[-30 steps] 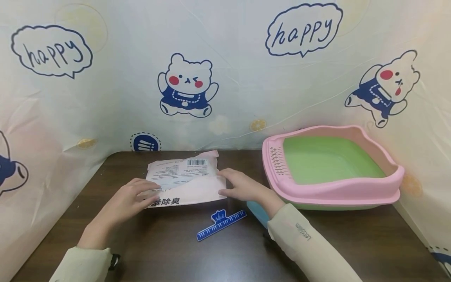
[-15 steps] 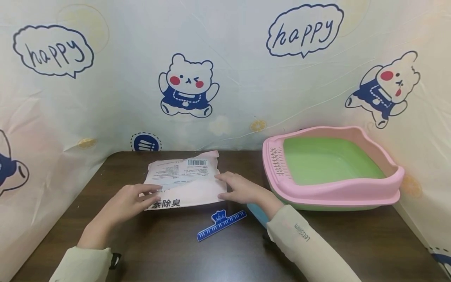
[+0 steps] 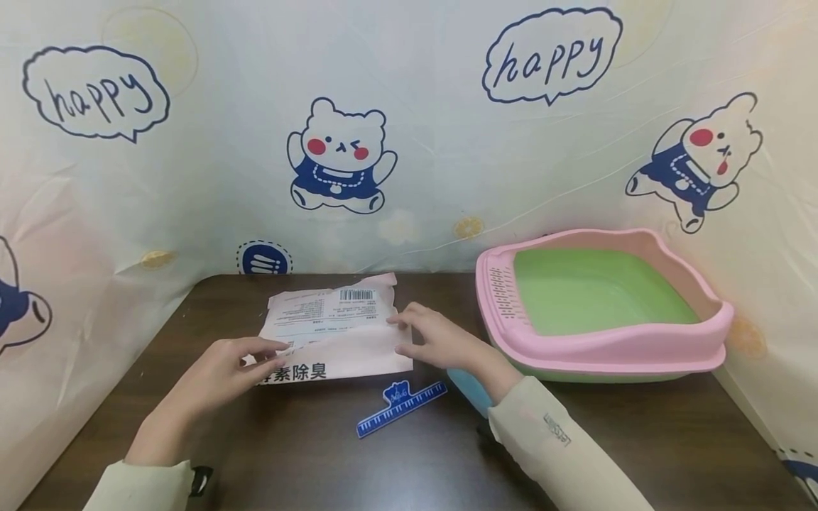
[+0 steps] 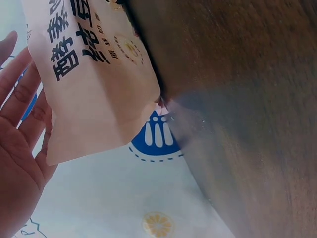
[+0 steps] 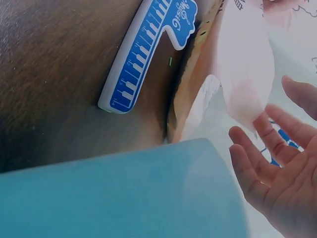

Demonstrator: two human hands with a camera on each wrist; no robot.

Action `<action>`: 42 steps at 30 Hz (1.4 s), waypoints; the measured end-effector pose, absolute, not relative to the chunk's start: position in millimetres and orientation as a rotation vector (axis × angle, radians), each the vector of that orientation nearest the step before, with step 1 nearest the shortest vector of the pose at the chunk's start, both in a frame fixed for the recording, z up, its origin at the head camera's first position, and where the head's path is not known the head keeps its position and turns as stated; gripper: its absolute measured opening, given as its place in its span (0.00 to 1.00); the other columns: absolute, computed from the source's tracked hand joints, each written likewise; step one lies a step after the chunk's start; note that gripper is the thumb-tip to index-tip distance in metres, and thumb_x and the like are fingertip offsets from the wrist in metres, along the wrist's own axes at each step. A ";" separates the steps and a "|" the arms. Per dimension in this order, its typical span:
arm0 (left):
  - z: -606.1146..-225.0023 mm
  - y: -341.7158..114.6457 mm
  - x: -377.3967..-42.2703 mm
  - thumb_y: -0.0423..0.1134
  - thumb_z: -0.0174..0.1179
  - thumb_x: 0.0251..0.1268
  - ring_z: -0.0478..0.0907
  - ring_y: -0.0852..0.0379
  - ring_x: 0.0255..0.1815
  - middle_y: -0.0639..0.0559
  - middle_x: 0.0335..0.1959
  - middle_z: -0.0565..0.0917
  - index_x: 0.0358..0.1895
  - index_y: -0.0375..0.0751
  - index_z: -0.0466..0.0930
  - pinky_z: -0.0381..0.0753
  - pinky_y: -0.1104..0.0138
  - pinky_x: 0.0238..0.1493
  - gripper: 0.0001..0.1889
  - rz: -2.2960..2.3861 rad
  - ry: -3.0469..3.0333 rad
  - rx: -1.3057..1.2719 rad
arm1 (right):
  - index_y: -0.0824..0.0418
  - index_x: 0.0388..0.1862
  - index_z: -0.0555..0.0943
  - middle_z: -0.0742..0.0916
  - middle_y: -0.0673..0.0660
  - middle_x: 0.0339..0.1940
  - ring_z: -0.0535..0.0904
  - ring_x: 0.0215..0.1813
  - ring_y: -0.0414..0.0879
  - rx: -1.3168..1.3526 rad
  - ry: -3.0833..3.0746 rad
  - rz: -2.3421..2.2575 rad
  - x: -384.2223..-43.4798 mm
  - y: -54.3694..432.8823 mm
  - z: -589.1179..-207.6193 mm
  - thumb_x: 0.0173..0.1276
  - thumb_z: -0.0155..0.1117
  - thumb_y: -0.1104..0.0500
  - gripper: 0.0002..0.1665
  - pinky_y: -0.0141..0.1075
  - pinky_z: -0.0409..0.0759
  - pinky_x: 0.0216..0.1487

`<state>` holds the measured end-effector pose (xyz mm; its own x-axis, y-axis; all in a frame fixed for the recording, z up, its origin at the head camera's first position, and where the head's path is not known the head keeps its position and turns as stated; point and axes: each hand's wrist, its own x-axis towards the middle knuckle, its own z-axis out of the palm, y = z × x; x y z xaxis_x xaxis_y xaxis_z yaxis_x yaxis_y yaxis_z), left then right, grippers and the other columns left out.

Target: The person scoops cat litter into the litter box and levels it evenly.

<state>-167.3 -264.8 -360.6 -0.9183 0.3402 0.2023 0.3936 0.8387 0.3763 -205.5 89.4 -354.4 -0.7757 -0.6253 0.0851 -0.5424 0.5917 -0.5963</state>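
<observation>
A pale pink printed bag (image 3: 351, 351) lies flat at the back of the table, its barcode side up and its near part folded over. At its left edge is my left hand (image 3: 224, 372), fingers fairly straight and touching the bag. In the left wrist view, the bag's edge (image 4: 99, 109) lies against those fingers. My right hand (image 3: 441, 337) touches the right edge with spread, relaxed fingers. The right wrist view shows a fingertip at the bag's corner (image 5: 247, 99). In front of the bag lies a blue piano-keyboard clip (image 3: 401, 409).
A pink-rimmed litter tray (image 3: 613, 348) with a green base stands at the right. Partly under my right forearm sits a light blue object (image 3: 469, 387), its kind hidden. A cartoon-printed cloth (image 3: 434, 142) hangs behind the dark wooden table (image 3: 319, 461).
The bag's near edge has come slightly toward me, showing more of the large lettering. My left hand has shifted a little left and nearer. The right hand has hardly moved.
</observation>
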 end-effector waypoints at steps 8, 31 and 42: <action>-355.4 -262.2 -164.3 0.46 0.68 0.62 0.74 0.62 0.33 0.61 0.32 0.86 0.48 0.48 0.89 0.75 0.70 0.31 0.13 -0.637 -2.908 -0.579 | 0.59 0.58 0.83 0.82 0.53 0.45 0.76 0.50 0.54 -1.032 2.702 -0.897 -199.2 88.9 -349.9 0.67 0.67 0.58 0.20 0.37 0.75 0.49; -359.3 -253.9 -165.7 0.37 0.66 0.64 0.80 0.59 0.37 0.55 0.37 0.88 0.40 0.50 0.84 0.85 0.52 0.45 0.04 -0.693 -2.834 -0.644 | 0.55 0.38 0.90 0.78 0.50 0.44 0.69 0.49 0.44 -1.250 2.824 -0.729 -180.8 80.8 -345.2 0.66 0.69 0.59 0.05 0.33 0.74 0.48; -361.7 -256.9 -167.8 0.38 0.70 0.58 0.78 0.64 0.41 0.63 0.38 0.87 0.34 0.57 0.87 0.82 0.58 0.48 0.06 -0.719 -2.912 -0.737 | 0.53 0.34 0.89 0.76 0.53 0.57 0.66 0.61 0.49 -1.277 2.851 -0.771 -179.2 80.6 -350.3 0.66 0.68 0.60 0.04 0.38 0.76 0.58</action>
